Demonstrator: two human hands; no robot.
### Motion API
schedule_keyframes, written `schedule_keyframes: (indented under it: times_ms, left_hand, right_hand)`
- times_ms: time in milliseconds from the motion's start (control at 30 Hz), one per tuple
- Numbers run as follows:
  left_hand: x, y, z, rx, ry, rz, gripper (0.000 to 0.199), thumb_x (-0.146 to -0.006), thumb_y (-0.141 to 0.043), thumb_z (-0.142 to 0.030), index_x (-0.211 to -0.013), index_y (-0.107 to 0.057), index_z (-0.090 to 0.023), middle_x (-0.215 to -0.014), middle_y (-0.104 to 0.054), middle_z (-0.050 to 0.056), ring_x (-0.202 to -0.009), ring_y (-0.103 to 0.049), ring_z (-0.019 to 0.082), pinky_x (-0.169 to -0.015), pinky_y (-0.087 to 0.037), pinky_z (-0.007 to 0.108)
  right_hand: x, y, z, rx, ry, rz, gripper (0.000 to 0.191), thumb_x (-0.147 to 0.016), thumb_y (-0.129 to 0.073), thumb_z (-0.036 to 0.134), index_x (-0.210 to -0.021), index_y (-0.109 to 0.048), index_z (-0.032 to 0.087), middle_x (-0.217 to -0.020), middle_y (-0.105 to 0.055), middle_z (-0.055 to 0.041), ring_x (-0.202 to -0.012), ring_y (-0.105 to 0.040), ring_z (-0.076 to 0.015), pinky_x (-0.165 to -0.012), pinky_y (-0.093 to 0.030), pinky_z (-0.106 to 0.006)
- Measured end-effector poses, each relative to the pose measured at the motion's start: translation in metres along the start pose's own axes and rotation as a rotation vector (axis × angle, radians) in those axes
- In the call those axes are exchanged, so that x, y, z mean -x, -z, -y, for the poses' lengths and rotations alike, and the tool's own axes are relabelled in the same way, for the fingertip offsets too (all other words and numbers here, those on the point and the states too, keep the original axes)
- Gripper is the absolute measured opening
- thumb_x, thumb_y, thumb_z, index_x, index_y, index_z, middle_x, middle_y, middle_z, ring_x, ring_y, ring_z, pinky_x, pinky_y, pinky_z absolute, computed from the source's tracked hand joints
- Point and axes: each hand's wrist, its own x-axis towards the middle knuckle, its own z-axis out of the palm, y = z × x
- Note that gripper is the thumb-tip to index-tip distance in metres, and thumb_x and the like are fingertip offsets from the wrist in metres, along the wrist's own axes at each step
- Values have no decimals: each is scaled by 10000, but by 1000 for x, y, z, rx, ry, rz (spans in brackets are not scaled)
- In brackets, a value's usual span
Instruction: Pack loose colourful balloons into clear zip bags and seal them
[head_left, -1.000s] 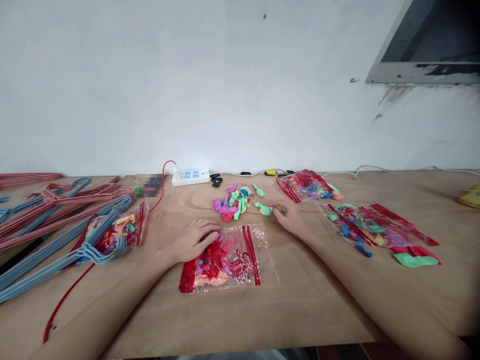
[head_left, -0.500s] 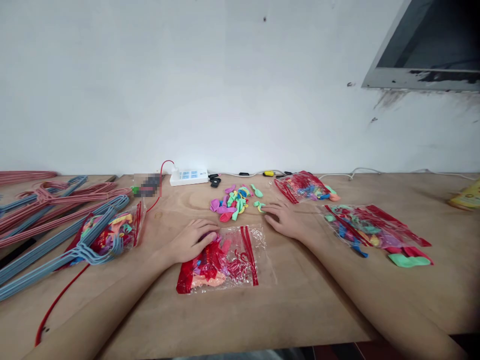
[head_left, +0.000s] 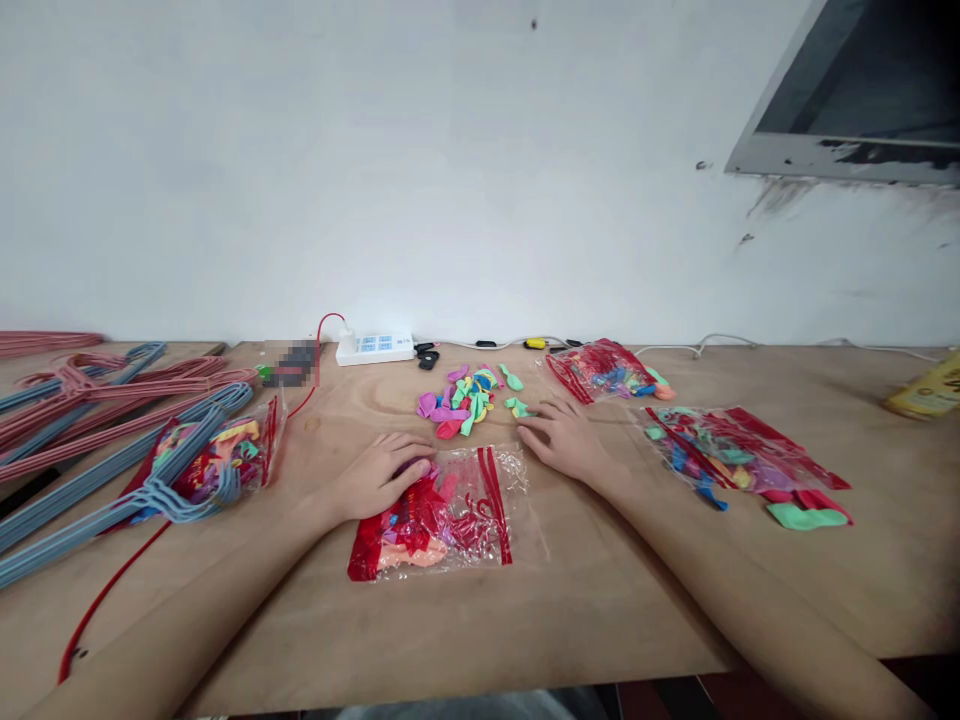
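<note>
My left hand (head_left: 384,475) lies flat with its fingers out, over the upper left corner of a clear and red plastic bag (head_left: 450,515) of balloons. On the wooden table, my right hand (head_left: 564,440) rests palm down, fingers spread, its fingertips close to a loose green balloon (head_left: 517,407). Between and beyond the hands sits a pile of loose balloons (head_left: 461,400) in purple, green, pink, blue and yellow. Neither hand grips anything that I can see. The far edge of the bag under my left hand is partly hidden.
Two more balloon bags lie at the right, one farther back (head_left: 600,370) and one nearer (head_left: 742,450). Blue and pink hangers (head_left: 180,470) cover another bag (head_left: 247,440) at the left. A white power strip (head_left: 375,348) and cables run along the wall. A yellow package (head_left: 926,390) stands far right.
The whole view has shifted slightly. Both hands keep about the same pose and place over the bag and table, and the balloons lie as before.
</note>
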Motion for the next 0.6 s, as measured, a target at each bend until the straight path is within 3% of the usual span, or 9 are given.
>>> schedule_keyframes:
  times_ms: [167, 300, 500, 600]
  left_hand:
    - [0, 0, 0, -8, 7, 10, 406, -1150, -450, -480, -1401, -701, -285, -1449, -710, 65, -1384, -611, 286, -1224, -453, 493]
    - [0, 0, 0, -7, 1, -5, 406, -1147, -454, -483, -1391, -712, -287, -1433, -720, 64, -1366, -626, 286, -1221, -459, 487]
    - [1, -1, 1, -6, -5, -4, 406, -1151, -450, -482, -1404, -705, -294, -1440, -717, 60, -1376, -618, 279, -1221, -459, 480]
    - [1, 0, 0, -18, -2, 3, 403, -1154, -444, -482, -1406, -700, -299, -1445, -713, 54, -1383, -612, 276, -1223, -455, 477]
  right_hand:
    - [0, -5, 5, 37, -69, 104, 467, -1133, -405, 455, -1415, -733, 278, -1483, -692, -103, -1393, -564, -382, -1200, -379, -641]
    - [-1, -9, 2, -79, -112, 82, 460, -1124, -418, 468, -1389, -737, 268, -1478, -696, -106, -1431, -550, -370, -1243, -340, -654]
    - [-4, 4, 0, -733, -388, -84, 464, -1055, -545, 619, -1273, -782, 286, -1401, -740, -78, -1371, -630, -339, -1222, -447, -579]
    - [-8, 22, 5, -1048, -436, -64, 534, -1069, -482, 646, -1319, -770, 273, -1434, -725, -91, -1391, -634, -338, -1192, -499, -543]
